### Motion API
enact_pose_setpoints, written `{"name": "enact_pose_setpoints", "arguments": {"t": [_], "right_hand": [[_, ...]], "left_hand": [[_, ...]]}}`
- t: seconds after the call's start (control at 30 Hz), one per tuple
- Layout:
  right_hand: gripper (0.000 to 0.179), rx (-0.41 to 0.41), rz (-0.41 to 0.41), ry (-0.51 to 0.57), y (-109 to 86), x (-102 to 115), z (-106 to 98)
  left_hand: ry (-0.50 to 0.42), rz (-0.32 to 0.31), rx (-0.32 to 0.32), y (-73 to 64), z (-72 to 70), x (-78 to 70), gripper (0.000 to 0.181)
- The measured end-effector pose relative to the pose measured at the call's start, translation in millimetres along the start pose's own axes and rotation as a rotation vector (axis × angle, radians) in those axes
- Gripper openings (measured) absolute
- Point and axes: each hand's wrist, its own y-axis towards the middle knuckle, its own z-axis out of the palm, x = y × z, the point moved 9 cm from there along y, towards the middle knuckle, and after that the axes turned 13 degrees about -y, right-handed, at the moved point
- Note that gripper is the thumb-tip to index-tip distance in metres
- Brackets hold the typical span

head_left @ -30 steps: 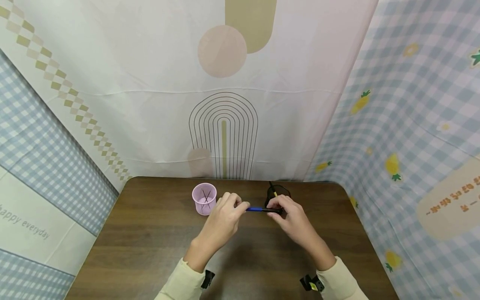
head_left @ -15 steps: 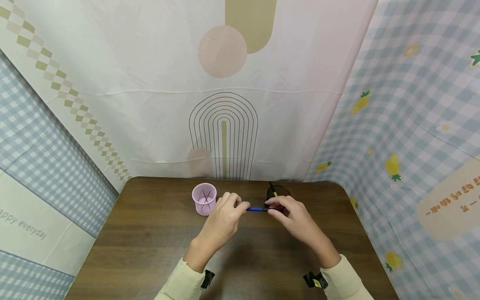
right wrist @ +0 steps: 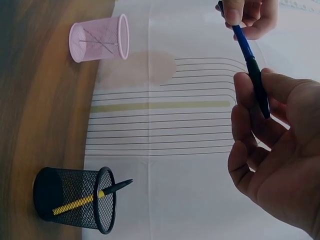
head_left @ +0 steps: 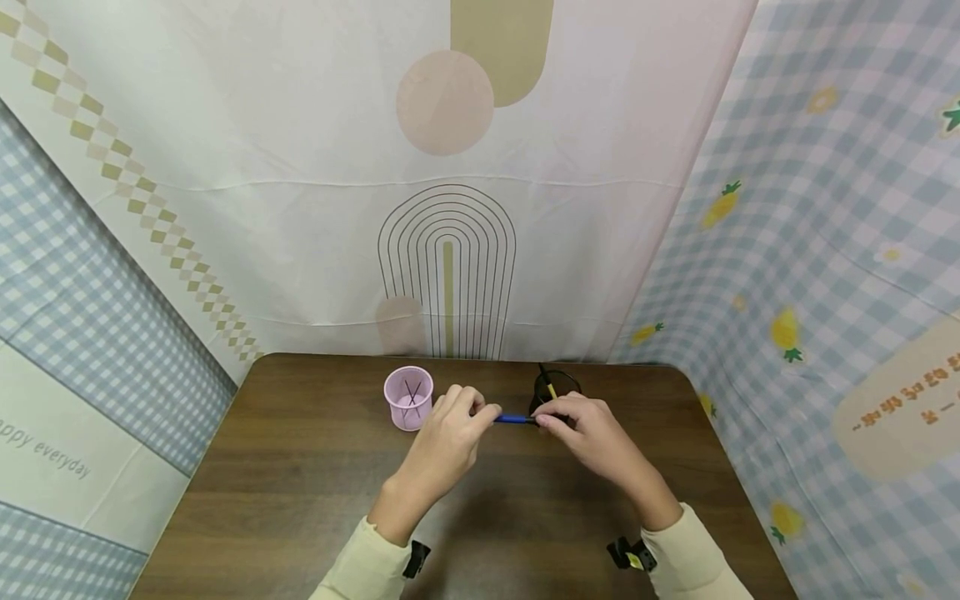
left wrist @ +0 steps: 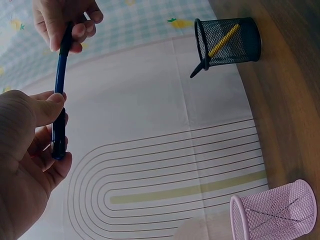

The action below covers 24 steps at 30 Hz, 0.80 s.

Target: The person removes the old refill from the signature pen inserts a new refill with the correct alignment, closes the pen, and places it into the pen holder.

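A blue pen with black ends (head_left: 513, 419) is held level above the table between both hands. My left hand (head_left: 450, 425) grips its left end; in the left wrist view the thumb presses on the blue barrel (left wrist: 60, 75) with the fingers behind it. At the other end, the thumb and fingertips of my right hand (head_left: 592, 433) pinch the dark, tapered part. The right wrist view shows that tapered end (right wrist: 257, 87) pointing in over the palm. Part of the left end is hidden by the left hand in the head view.
A pink mesh cup (head_left: 408, 400) stands just left of my left hand. Behind my right hand is a black mesh cup (right wrist: 75, 180) with a yellow and black pen (right wrist: 75, 204) leaning in it. Patterned cloth hangs behind the wooden table (head_left: 300, 467).
My right hand's fingers have shifted slightly along the pen toward the blue barrel and closed in around its dark part. My left hand and both cups stay where they were.
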Motion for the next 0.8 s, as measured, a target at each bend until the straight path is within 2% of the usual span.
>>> {"name": "enact_pose_setpoints", "arguments": {"t": [0.3, 0.6, 0.8], "right_hand": [[0.012, -0.067, -0.038, -0.02, -2.6, 6.2, -1.9], [0.024, -0.13, -0.028, 0.005, -6.3, 8.2, -1.4], [0.031, -0.144, -0.03, 0.018, -7.1, 8.0, -0.6]], "left_hand": [[-0.013, 0.007, -0.019, -0.3, -0.1, 0.1, 0.015], [-0.017, 0.002, -0.019, -0.2, -0.5, 0.9, 0.013], [-0.02, -0.005, -0.019, 0.0, -0.9, 0.6, 0.013]]}}
